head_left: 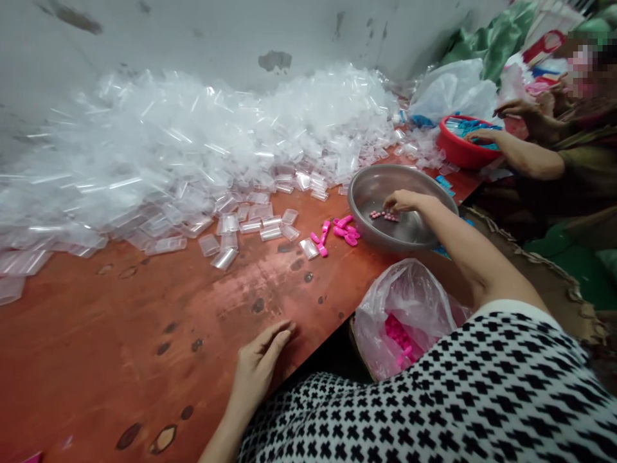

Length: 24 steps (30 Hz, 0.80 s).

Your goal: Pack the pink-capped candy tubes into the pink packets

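My right hand (401, 200) reaches down into a wide grey metal bowl (366, 193). Its fingers are drawn together at a small group of tiny pink pieces (389, 217) on the bowl's bottom; what lies between the fingertips is too small to make out. My left hand (264, 352) rests on the near edge of the reddish-brown table (193, 334), its fingers bent and close to the thumb, with nothing visible in them. Beside the bowl, on its left, lie several bright pink plastic pieces (346, 230). Loose clear plastic sleeves (270, 226) are scattered left of these.
A large heap of clear plastic sleeves (207, 141) runs along the wall. Below the table edge sits an open clear bag (409, 289) with pink pieces inside. At right, a co-worker's hand (484, 136) is over a red basin (457, 153) of blue pieces.
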### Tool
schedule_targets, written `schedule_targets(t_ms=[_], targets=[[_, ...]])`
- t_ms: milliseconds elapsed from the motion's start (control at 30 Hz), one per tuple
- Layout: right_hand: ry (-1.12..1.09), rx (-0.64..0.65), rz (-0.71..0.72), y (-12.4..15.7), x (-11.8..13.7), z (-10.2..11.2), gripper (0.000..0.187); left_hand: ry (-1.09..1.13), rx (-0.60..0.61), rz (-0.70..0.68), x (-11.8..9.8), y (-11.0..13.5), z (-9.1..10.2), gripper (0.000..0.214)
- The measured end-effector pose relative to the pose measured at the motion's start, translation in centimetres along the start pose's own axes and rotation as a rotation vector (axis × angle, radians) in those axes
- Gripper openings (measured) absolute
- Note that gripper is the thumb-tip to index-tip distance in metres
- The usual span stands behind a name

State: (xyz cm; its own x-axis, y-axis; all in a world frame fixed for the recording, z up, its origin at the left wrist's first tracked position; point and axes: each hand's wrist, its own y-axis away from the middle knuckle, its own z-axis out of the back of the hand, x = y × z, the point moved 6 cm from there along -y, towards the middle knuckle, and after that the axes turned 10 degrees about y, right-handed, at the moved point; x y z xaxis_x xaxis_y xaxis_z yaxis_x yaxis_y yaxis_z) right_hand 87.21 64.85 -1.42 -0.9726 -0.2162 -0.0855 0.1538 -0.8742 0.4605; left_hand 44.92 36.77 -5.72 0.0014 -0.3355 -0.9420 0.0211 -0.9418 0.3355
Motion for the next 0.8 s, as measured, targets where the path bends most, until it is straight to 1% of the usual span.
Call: schedule_targets(t_ms=[133, 267, 367, 433, 467, 533, 633, 733, 800], targets=[[-0.076, 0.006, 0.014, -2.5, 1.4, 0.5, 0.038, 0.050, -0.022, 0.055, 0.6, 0.0, 0.1, 0.044], [-0.226, 0.004, 0.079, -4.4, 4.5, 1.2, 0.032, 0.145, -0.070, 0.106, 0.9, -0.1, 0.4, 0.047], [-0.327, -0.025, 0.125, -5.1, 6.7, 1.5, 0.029, 0.183, -0.080, 0.132, 1.2, -0.1, 0.4, 0.048], [-0.383, -0.048, 0.144, -4.9, 7.4, 1.6, 0.030, 0.191, -0.079, 0.137, 1.2, -0.1, 0.3, 0.048], [-0.439, -0.059, 0.161, -4.7, 7.5, 1.7, 0.031, 0.194, -0.077, 0.139, 1.2, -0.1, 0.3, 0.048], [-0.623, -0.088, 0.203, -3.8, 7.1, 2.0, 0.035, 0.197, -0.078, 0.142, 1.1, 0.0, 0.3, 0.048], [-0.930, -0.187, 0.267, -1.6, 6.0, 3.0, 0.042, 0.179, -0.081, 0.139, 0.8, 0.2, 0.3, 0.050], [-1.062, -0.365, 0.302, 1.4, 5.2, 4.4, 0.041, 0.168, -0.077, 0.126, 0.6, 0.3, 0.3, 0.050], [-1.108, -0.491, 0.318, 3.6, 5.6, 5.2, 0.038, 0.171, -0.066, 0.108, 0.6, 0.4, 0.3, 0.049]])
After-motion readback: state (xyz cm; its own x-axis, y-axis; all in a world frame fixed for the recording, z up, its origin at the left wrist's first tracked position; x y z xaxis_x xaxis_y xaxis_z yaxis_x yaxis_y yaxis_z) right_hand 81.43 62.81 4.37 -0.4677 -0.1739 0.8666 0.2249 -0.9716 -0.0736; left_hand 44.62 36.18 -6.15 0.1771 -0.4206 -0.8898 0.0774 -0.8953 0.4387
